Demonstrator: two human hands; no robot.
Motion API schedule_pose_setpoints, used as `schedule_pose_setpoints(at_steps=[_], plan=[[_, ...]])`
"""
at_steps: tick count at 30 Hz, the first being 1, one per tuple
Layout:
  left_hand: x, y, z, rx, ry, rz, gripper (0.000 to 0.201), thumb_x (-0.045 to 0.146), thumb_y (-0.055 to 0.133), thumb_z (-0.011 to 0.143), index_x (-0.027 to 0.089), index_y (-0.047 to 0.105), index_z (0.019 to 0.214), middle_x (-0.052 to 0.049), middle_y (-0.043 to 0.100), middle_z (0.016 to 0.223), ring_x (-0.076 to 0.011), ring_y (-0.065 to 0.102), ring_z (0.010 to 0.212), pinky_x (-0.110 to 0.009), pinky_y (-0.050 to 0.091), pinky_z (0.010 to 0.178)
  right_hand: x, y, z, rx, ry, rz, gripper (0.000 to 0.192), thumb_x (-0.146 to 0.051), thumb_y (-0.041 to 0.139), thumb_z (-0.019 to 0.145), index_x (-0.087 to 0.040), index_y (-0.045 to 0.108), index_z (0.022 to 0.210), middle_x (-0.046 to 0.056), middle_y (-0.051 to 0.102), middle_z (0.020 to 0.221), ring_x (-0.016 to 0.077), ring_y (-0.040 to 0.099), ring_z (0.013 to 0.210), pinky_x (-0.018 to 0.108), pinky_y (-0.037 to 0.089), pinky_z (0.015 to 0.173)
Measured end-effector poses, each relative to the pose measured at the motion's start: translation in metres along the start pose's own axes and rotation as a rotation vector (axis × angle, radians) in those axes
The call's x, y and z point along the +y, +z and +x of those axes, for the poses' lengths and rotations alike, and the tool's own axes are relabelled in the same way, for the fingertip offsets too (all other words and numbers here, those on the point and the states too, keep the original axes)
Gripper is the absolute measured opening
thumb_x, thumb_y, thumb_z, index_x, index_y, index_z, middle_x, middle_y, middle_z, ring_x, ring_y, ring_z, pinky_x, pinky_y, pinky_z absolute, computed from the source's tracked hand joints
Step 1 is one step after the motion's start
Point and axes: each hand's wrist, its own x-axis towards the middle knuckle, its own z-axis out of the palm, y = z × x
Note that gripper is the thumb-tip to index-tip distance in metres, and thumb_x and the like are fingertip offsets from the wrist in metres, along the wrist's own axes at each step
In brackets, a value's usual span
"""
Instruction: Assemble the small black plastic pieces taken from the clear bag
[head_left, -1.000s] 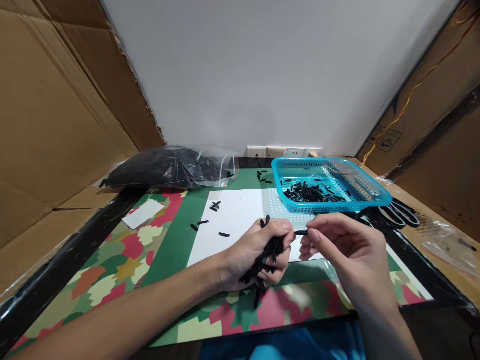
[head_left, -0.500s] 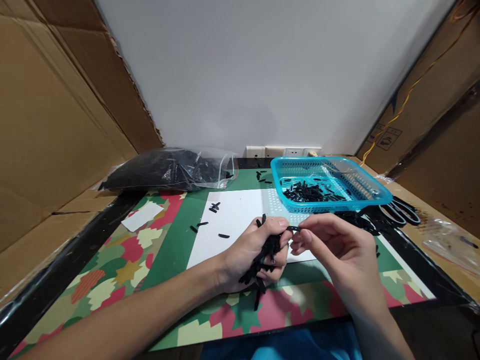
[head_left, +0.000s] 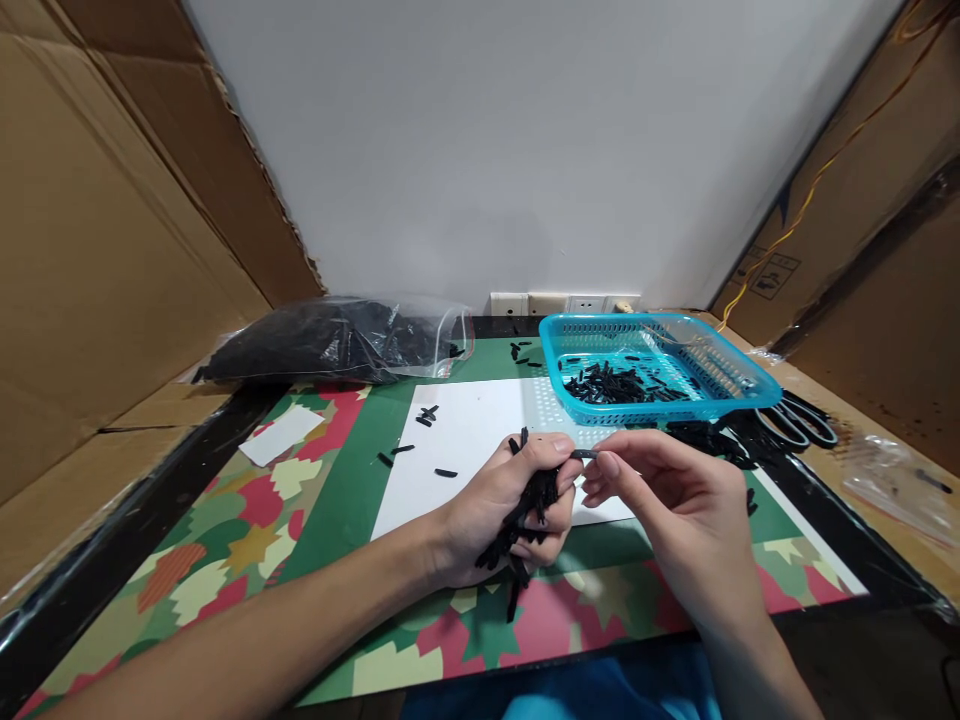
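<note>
My left hand is closed around a bundle of small black strips, whose ends stick out above the thumb and below the palm. Between its thumb and forefinger it also pinches one end of a single black strip. The other end of that strip is pinched by the thumb and forefinger of my right hand, so the piece spans the gap between both hands. What the strips are made of, I cannot tell. Several loose black strips lie on a white sheet left of my hands.
A blue basket holding many black pieces stands at the back right, with scissors beside it. At the back left lies a clear zip bag full of black material. Cardboard walls flank the table; a small plastic bag lies right.
The single strip between my fingertips has turned slightly and now shows a greyer side. Both hands keep almost the same place; the whole view has shifted a little.
</note>
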Motion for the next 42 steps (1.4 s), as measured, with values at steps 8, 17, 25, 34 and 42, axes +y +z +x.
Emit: schedule_pose_setpoints(at_steps=[8,17,25,34,42], plan=[[0.001,0.0005,-0.0005,-0.011,-0.001,-0.003,0.036,0.044,0.052,0.102,0.021,0.046,0.075,0.009,0.036,0.05,-0.0035,0.023,0.035,-0.01,0.024,0.033,-0.0005,0.0002,-0.0002,0.026,-0.008,-0.011,0.005,-0.027,0.078,0.095,-0.022,0.079,0.094,0.001,0.079,0.079,0.0161,0.076,0.064,0.025,0.065,0.061],[0.0027,0.002,-0.0002,0.016,0.007,-0.023,0.034,0.04,0.052,0.101,0.021,0.048,0.074,0.009,0.036,0.049,-0.0039,0.023,0.035,-0.01,0.026,0.034,-0.0016,-0.0006,0.0009,0.021,0.004,0.032,0.002,-0.023,0.079,0.094,-0.021,0.08,0.094,0.001,0.081,0.081,0.0153,0.078,0.062,0.021,0.067,0.059],[0.0014,0.0011,-0.0001,0.034,0.04,-0.018,0.033,0.04,0.054,0.101,0.021,0.047,0.074,0.009,0.036,0.05,-0.0039,0.022,0.037,-0.01,0.025,0.034,-0.0007,-0.0002,0.0016,0.03,0.005,0.053,0.002,-0.021,0.079,0.093,-0.021,0.08,0.095,0.001,0.081,0.084,0.0151,0.078,0.062,0.021,0.066,0.059],[0.0015,0.0011,0.0,0.022,0.01,-0.016,0.033,0.041,0.055,0.1,0.021,0.049,0.075,0.009,0.037,0.049,-0.0038,0.023,0.036,-0.01,0.027,0.033,-0.0007,-0.0029,0.0028,0.004,0.045,0.134,0.003,-0.023,0.08,0.094,-0.02,0.08,0.094,0.002,0.079,0.079,0.0152,0.076,0.063,0.023,0.066,0.06],[0.005,0.0042,-0.0025,0.003,0.018,-0.01,0.033,0.04,0.061,0.098,0.02,0.05,0.075,0.009,0.04,0.05,-0.0028,0.024,0.037,-0.01,0.029,0.034,0.0035,-0.0048,0.0039,-0.059,0.114,0.253,0.007,-0.026,0.081,0.093,-0.019,0.08,0.094,0.004,0.078,0.079,0.017,0.075,0.067,0.026,0.067,0.059]])
